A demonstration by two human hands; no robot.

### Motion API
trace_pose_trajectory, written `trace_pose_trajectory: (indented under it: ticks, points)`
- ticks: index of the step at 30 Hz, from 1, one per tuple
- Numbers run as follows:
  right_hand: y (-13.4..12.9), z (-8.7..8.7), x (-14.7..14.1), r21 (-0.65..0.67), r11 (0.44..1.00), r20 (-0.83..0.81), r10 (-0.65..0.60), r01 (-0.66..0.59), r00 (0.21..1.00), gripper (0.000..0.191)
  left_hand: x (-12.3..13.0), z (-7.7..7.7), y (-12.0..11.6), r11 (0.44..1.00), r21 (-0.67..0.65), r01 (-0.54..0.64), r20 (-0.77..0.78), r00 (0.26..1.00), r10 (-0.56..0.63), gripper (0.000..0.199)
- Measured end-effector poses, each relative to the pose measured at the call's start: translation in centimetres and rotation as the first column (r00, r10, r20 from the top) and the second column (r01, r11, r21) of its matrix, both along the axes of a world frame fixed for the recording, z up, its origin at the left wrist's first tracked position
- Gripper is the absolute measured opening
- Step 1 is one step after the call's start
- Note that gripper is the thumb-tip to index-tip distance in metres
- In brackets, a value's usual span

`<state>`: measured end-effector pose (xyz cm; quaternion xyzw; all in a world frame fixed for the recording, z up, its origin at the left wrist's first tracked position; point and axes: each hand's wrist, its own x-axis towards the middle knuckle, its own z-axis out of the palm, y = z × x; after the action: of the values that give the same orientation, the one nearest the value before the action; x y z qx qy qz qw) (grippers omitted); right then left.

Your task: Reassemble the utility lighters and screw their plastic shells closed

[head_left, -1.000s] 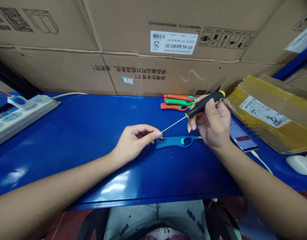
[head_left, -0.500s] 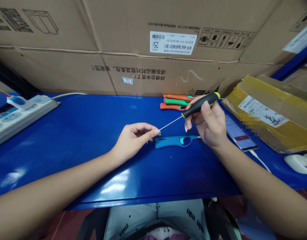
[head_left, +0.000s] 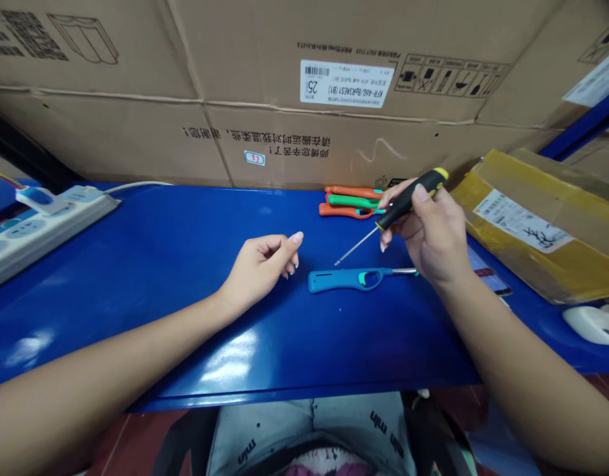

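My right hand (head_left: pixel 436 231) grips the black and yellow handle of a screwdriver (head_left: pixel 403 206), whose thin shaft points down and to the left. Its tip hangs just above a blue lighter (head_left: pixel 334 280) with a long metal nozzle, lying on the blue table (head_left: pixel 185 264). To the left of the lighter is my left hand (head_left: pixel 262 268), its fingers curled and the thumb resting over them. Whether something small is inside those fingers is hidden. Behind the lighter lie several orange and green lighters (head_left: pixel 351 201), close to my right fingers.
A white power strip (head_left: pixel 51 221) is at the left edge. Cardboard (head_left: pixel 264 79) stands along the back. On the right are a taped parcel (head_left: pixel 547 225), a phone (head_left: pixel 487 274) partly behind my right wrist, and a white object (head_left: pixel 594 322).
My left thumb and fingers have come off the screwdriver tip, and that hand has shifted slightly left. My right hand has moved right with the screwdriver, uncovering the blue lighter's nozzle.
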<state>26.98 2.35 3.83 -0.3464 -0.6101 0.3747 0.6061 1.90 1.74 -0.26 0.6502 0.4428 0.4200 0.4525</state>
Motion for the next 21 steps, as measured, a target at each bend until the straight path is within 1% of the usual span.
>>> trace_pose_trajectory:
  ticks: [1,2,4,5,7,10,13,16,18,21]
  points:
    - [0.0,0.0,-0.2,-0.012,1.000,0.005,0.007,-0.007,1.000,0.036,0.0,-0.2,0.2,1.000,0.005,0.028,-0.018,0.999,-0.028,0.047]
    - [-0.1,0.0,-0.4,-0.020,1.000,0.009,0.012,-0.012,1.000,0.036,-0.1,-0.5,0.3,0.998,0.020,0.057,-0.041,0.998,-0.056,0.041]
    - [-0.3,0.2,-1.0,-0.021,1.000,0.013,0.023,-0.023,1.000,0.036,-0.3,-1.0,0.6,0.987,0.104,0.121,-0.106,0.988,-0.110,0.026]
    - [-0.5,0.4,-1.4,-0.020,0.999,0.019,0.027,-0.026,0.999,0.035,-0.4,-1.2,0.7,0.975,0.147,0.168,-0.151,0.978,-0.145,0.025]
    - [-0.9,1.0,-2.5,-0.021,0.999,0.056,0.030,-0.029,0.998,0.033,-0.7,-1.3,0.7,0.940,0.210,0.268,-0.224,0.949,-0.221,0.036]
    - [-1.7,2.1,-4.4,0.001,0.999,0.169,0.042,-0.043,0.985,0.030,-0.9,-1.1,0.5,0.885,0.258,0.387,-0.307,0.902,-0.305,0.049]
    - [-2.2,2.4,-6.1,0.097,0.995,0.234,-0.009,-0.014,0.972,0.027,-0.9,-0.8,0.2,0.841,0.300,0.450,-0.427,0.852,-0.304,0.051]
    - [-2.3,1.5,-6.9,0.179,0.983,0.166,-0.065,0.035,0.984,0.025,-0.8,-0.8,0.2,0.814,0.320,0.484,-0.518,0.809,-0.278,0.041]
    - [-2.3,0.7,-6.9,0.210,0.976,0.116,-0.078,0.052,0.990,0.023,-0.7,-1.0,0.2,0.805,0.332,0.491,-0.545,0.796,-0.261,0.035]
    - [-2.3,-0.2,-6.5,0.247,0.967,0.105,-0.085,0.057,0.991,0.022,-0.6,-1.3,0.1,0.814,0.336,0.474,-0.534,0.808,-0.250,0.034]
